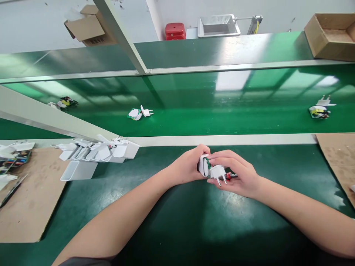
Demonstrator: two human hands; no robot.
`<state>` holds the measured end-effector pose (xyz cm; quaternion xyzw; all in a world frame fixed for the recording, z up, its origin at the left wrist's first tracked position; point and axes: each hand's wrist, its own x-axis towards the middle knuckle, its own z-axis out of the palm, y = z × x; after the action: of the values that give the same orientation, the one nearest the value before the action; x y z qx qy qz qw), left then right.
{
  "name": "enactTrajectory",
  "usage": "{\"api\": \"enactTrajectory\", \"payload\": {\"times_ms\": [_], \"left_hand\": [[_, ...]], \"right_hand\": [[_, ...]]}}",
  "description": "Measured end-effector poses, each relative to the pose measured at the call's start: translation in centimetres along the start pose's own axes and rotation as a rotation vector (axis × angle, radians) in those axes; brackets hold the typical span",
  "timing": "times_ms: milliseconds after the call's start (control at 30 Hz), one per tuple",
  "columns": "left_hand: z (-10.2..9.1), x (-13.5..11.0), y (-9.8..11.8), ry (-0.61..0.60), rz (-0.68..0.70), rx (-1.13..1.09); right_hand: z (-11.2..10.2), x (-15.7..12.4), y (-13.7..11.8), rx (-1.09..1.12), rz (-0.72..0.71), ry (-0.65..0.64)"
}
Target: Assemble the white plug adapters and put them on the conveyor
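Observation:
My left hand (191, 164) is closed around a white plastic charger housing (203, 166), its open end facing right. At that opening a green circuit board (208, 162) shows, partly inside. My right hand (238, 171) grips the board from the right with bent fingers, and most of the board is hidden by them. A white two-pin plug piece (218, 173) hangs at the front of the board, pins pointing down. Red and dark parts (230, 176) peek out between the right fingers and thumb.
White housings (97, 151) stand in a row at left, one empty housing (79, 170) before them. Cardboard sheets (33, 207) lie at both sides; a pen-like tool (12, 192) rests left. Beyond the pale rail (222, 141), the green belt (194, 118) carries board-and-plug assemblies (135, 113). A slanted post (55, 118) crosses left.

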<state>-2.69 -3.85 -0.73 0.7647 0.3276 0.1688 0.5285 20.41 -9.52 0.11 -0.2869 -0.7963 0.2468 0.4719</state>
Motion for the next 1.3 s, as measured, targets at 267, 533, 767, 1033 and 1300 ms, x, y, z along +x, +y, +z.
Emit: {"api": "enactTrajectory", "payload": {"times_ms": [267,533,767,1033,1300], "left_hand": [[-0.02,-0.03,-0.15,0.011,0.012,-0.021],[-0.01,-0.01,-0.27,0.015,0.041,-0.017],[0.06,0.08,-0.09,0.013,0.03,-0.019],[0.09,0.09,-0.13,0.005,0.033,0.001],[0.22,0.1,-0.37,-0.002,0.042,0.02]], "right_hand": [[-0.41,-0.01,-0.46,-0.001,-0.013,0.074],[-0.43,0.01,-0.64,-0.003,0.012,0.083],[-0.43,-0.13,-0.45,-0.02,0.006,0.068],[-0.28,-0.37,-0.39,-0.027,-0.005,0.044],[-0.05,-0.54,-0.15,-0.044,-0.048,0.029]]}}
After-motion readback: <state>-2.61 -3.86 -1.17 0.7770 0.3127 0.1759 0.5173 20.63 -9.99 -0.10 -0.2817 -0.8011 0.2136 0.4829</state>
